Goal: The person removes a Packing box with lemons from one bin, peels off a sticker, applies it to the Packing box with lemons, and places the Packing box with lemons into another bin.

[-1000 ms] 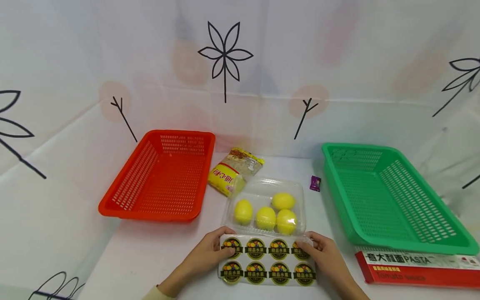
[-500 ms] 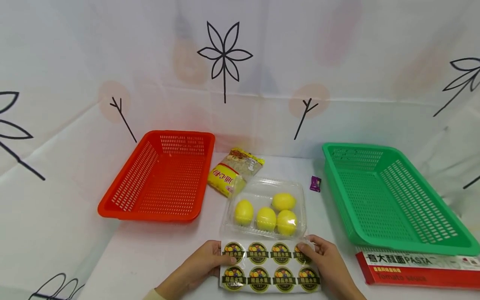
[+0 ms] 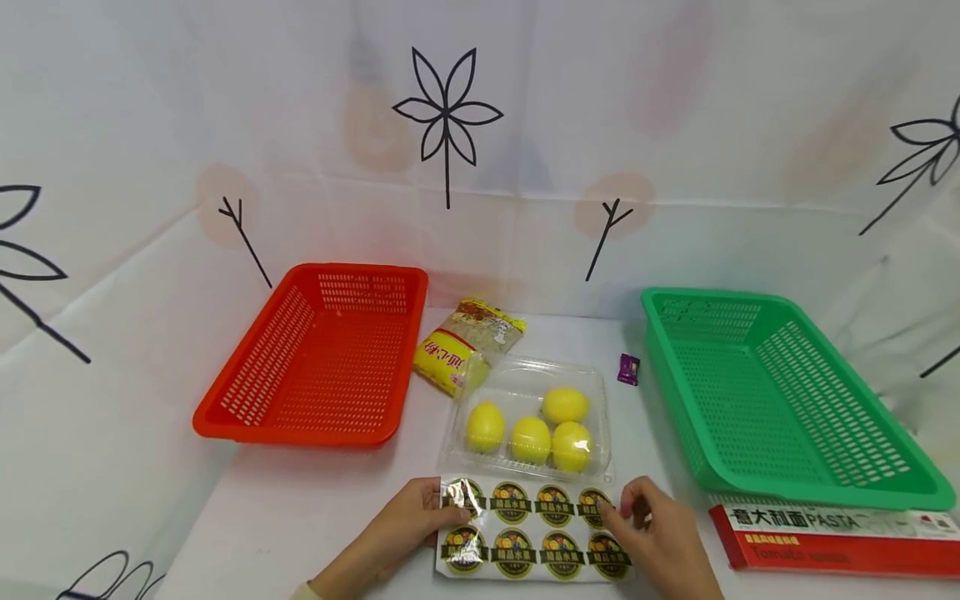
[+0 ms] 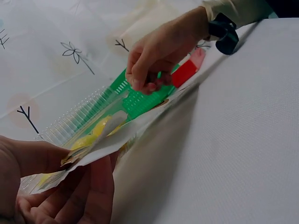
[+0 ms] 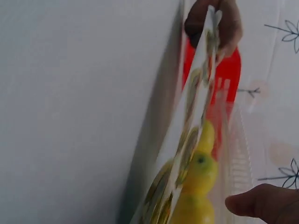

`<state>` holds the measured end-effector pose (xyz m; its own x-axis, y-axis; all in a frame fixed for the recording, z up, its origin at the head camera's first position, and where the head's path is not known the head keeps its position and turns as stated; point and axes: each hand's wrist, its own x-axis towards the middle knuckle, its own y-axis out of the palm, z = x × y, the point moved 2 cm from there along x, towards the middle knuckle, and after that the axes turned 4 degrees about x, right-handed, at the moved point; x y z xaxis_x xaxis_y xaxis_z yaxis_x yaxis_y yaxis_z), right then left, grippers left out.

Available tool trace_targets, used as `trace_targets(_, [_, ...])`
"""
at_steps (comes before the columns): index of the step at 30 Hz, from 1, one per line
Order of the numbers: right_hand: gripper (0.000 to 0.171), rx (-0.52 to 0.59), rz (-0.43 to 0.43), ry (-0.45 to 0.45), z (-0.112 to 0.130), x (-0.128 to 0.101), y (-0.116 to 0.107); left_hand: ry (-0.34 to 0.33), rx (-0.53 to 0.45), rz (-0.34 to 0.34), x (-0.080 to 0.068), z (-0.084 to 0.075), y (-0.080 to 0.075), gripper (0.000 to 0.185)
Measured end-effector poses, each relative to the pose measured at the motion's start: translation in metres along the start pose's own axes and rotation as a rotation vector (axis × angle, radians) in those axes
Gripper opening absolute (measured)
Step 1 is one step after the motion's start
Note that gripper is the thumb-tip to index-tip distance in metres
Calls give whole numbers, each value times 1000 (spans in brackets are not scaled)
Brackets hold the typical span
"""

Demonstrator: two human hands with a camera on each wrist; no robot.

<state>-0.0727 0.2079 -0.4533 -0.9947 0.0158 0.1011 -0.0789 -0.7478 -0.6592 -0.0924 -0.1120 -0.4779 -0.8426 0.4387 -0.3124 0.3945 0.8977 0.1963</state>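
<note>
A white sheet of round fruit stickers [image 3: 534, 529] lies near the front of the table, its labels black and gold. My left hand [image 3: 405, 527] grips its left end, thumb on top and fingers beneath, as the left wrist view confirms. Over the right end is my right hand [image 3: 663, 537]; in the left wrist view this right hand [image 4: 161, 53] is raised off the sheet with loosely bent fingers and nothing in them. Just beyond the sheet, a clear plastic box [image 3: 506, 382] holds several yellow lemon-like fruits [image 3: 531, 440].
A red basket [image 3: 337, 367] stands at the left, a green basket [image 3: 780, 408] at the right. Behind the box lies a yellow bag of pasta [image 3: 453, 354]. A small purple packet [image 3: 628, 369] sits beside the green basket, and a red pasta box [image 3: 832, 550] lies in front of it.
The sheet has come slightly nearer to me, away from the clear box. My right hand has let go of the right end, while the left keeps its grip.
</note>
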Motion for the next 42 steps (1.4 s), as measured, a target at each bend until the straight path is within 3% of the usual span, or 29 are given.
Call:
trace_targets(4, [15,232,215,-147,13,-2,13,-6,7,-9,1,0,1,34])
trace_targets(7, [7,330,322,-271,23,-1,23,-3,2,0,2,0,2,35])
trace_targets(18, [23,399,393,-505,44,8,51,-13,3,3,1,3,4,35])
trace_targets(33, [21,411,475,-482,60,11,70,-2,-14,30,2,2,3,34])
trace_targets(42, [17,445,535,-410,65,11,75,-12,-4,10,1,1,1,35])
